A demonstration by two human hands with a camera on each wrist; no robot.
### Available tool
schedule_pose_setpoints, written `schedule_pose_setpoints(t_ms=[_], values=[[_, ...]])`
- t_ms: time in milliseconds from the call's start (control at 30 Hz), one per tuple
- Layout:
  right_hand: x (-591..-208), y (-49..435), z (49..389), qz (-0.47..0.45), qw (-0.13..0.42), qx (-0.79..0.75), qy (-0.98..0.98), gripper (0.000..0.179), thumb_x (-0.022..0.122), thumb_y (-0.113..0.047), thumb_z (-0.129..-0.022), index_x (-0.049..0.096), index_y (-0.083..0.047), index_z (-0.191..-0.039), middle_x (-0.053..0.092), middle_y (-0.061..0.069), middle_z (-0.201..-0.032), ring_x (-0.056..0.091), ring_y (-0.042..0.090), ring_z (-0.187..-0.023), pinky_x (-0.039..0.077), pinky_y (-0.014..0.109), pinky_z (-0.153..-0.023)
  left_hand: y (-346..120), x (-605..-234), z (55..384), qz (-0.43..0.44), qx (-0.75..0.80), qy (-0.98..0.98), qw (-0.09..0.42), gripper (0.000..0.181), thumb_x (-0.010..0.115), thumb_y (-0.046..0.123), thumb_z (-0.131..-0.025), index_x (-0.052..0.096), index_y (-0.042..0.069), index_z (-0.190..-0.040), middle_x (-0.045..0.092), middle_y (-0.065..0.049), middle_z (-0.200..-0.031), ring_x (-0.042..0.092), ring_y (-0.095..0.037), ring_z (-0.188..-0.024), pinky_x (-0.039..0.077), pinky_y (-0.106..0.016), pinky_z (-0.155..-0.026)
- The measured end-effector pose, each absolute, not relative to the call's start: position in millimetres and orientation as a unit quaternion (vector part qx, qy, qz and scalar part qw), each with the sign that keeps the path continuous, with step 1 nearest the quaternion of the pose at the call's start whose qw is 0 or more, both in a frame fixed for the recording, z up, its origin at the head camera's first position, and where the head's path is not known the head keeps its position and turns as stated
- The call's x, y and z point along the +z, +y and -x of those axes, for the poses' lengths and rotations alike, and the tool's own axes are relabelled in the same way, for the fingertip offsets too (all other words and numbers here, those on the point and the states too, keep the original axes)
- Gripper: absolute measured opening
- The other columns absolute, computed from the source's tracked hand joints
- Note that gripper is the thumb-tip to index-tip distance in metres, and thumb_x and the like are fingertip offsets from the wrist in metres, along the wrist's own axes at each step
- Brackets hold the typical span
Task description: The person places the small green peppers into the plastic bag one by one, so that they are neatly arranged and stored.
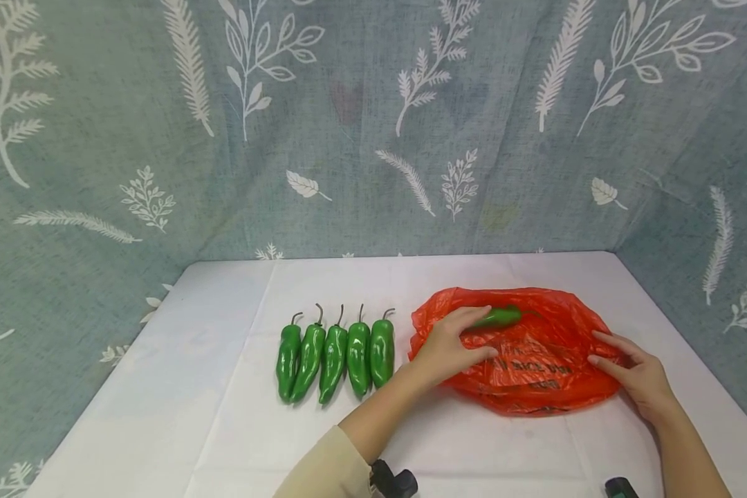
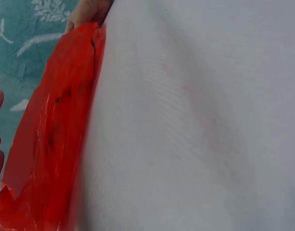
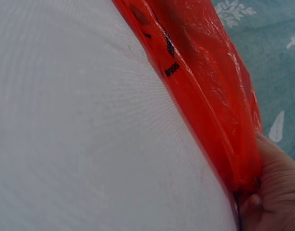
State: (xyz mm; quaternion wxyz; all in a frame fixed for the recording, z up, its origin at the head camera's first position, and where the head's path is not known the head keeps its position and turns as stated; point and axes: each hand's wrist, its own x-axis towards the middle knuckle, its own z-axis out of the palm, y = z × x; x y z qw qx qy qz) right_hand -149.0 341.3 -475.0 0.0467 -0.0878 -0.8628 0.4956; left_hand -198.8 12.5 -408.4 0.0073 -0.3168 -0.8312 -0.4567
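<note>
A red plastic bag point(image 1: 535, 370) with dark printing lies crumpled at the right of the table. One green chili pepper point(image 1: 499, 317) rests on it, its left end hidden behind the fingers of my left hand point(image 1: 446, 349). That hand is over the bag's left part, thumb and fingers spread apart; whether a fingertip touches the pepper is hidden. At the bag's right edge, my right hand point(image 1: 642, 379) pinches the plastic between thumb and fingers, and the right wrist view shows the gathered red film point(image 3: 246, 178) at that hand.
Several green chili peppers point(image 1: 333, 363) lie side by side in a row left of the bag, stems pointing away. A white cloth point(image 1: 224, 443) covers the table. Grey-green curtains point(image 1: 361, 173) with white leaf prints hang behind and at both sides.
</note>
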Motion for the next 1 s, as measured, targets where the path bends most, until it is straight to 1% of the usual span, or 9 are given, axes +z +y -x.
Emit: schedule_pose_setpoints(t_ms=[200, 333, 433, 533, 633, 800, 833, 900, 1000], values=[[-476, 342, 150, 0.084, 0.050, 0.494, -0.864, 0.060, 0.062, -0.037, -0.090, 0.042, -0.020, -0.144, 0.034, 0.001, -0.151, 0.027, 0.032, -0.137, 0.039, -0.001, -0.076, 0, -408, 194, 0.291, -0.466, -0.835, 0.043, 0.065, 0.075, 0.026, -0.082, 0.048, 0.019, -0.140, 0.052, 0.002, -0.136, 0.049, -0.013, -0.125, 0.045, -0.030, -0.098], [-476, 342, 149, 0.080, 0.052, 0.500, -0.861, 0.059, 0.062, -0.036, -0.090, 0.042, -0.020, -0.144, 0.035, -0.004, -0.149, 0.028, 0.027, -0.137, 0.039, -0.001, -0.077, -8, -409, 190, 0.277, -0.473, -0.834, 0.057, 0.065, 0.076, 0.027, -0.080, 0.049, 0.017, -0.139, 0.053, 0.000, -0.136, 0.049, -0.015, -0.126, 0.044, -0.033, -0.101], [-476, 342, 148, 0.078, 0.054, 0.499, -0.861, 0.058, 0.062, -0.035, -0.091, 0.042, -0.021, -0.144, 0.035, -0.003, -0.150, 0.030, 0.025, -0.135, 0.040, 0.000, -0.077, -15, -409, 188, 0.277, -0.480, -0.829, 0.070, 0.065, 0.077, 0.027, -0.079, 0.051, 0.014, -0.137, 0.055, -0.002, -0.135, 0.049, -0.017, -0.126, 0.043, -0.035, -0.102], [-475, 342, 148, 0.079, 0.056, 0.495, -0.863, 0.058, 0.062, -0.036, -0.091, 0.042, -0.020, -0.144, 0.033, 0.004, -0.151, 0.030, 0.029, -0.134, 0.041, 0.000, -0.076, -23, -408, 187, 0.268, -0.489, -0.826, 0.084, 0.064, 0.077, 0.025, -0.079, 0.052, 0.012, -0.136, 0.056, -0.003, -0.134, 0.050, -0.018, -0.125, 0.043, -0.036, -0.102], [-474, 341, 149, 0.079, 0.057, 0.496, -0.863, 0.058, 0.062, -0.036, -0.091, 0.043, -0.019, -0.143, 0.035, 0.003, -0.150, 0.029, 0.029, -0.134, 0.040, 0.000, -0.075, -32, -408, 185, 0.259, -0.500, -0.821, 0.099, 0.064, 0.078, 0.021, -0.078, 0.052, 0.009, -0.136, 0.057, -0.005, -0.133, 0.051, -0.020, -0.124, 0.044, -0.038, -0.101], [-475, 342, 148, 0.073, 0.063, 0.503, -0.859, 0.057, 0.063, -0.034, -0.091, 0.044, -0.019, -0.143, 0.040, -0.011, -0.143, 0.036, 0.009, -0.126, 0.040, 0.000, -0.076, -51, -408, 184, 0.243, -0.519, -0.810, 0.125, 0.066, 0.079, 0.018, -0.076, 0.052, 0.007, -0.135, 0.057, -0.007, -0.131, 0.053, -0.022, -0.121, 0.044, -0.042, -0.100], [-475, 342, 148, 0.073, 0.063, 0.503, -0.859, 0.057, 0.063, -0.034, -0.091, 0.044, -0.019, -0.143, 0.040, -0.010, -0.143, 0.036, 0.007, -0.124, 0.041, 0.000, -0.076, -55, -408, 184, 0.240, -0.522, -0.808, 0.132, 0.066, 0.080, 0.018, -0.076, 0.052, 0.007, -0.135, 0.057, -0.007, -0.131, 0.054, -0.023, -0.120, 0.045, -0.042, -0.100], [-475, 341, 148, 0.074, 0.061, 0.504, -0.858, 0.058, 0.062, -0.034, -0.091, 0.043, -0.019, -0.143, 0.038, -0.005, -0.146, 0.036, 0.008, -0.125, 0.041, 0.000, -0.076, -63, -408, 184, 0.233, -0.527, -0.804, 0.148, 0.065, 0.080, 0.018, -0.075, 0.054, 0.009, -0.134, 0.058, -0.006, -0.130, 0.055, -0.023, -0.118, 0.046, -0.043, -0.098], [-474, 341, 147, 0.081, 0.057, 0.498, -0.861, 0.059, 0.062, -0.036, -0.090, 0.043, -0.020, -0.143, 0.036, 0.002, -0.149, 0.034, 0.017, -0.129, 0.041, 0.000, -0.075, -74, -408, 186, 0.228, -0.532, -0.797, 0.169, 0.066, 0.081, 0.015, -0.074, 0.054, 0.010, -0.134, 0.059, -0.006, -0.129, 0.056, -0.024, -0.116, 0.047, -0.044, -0.096]])
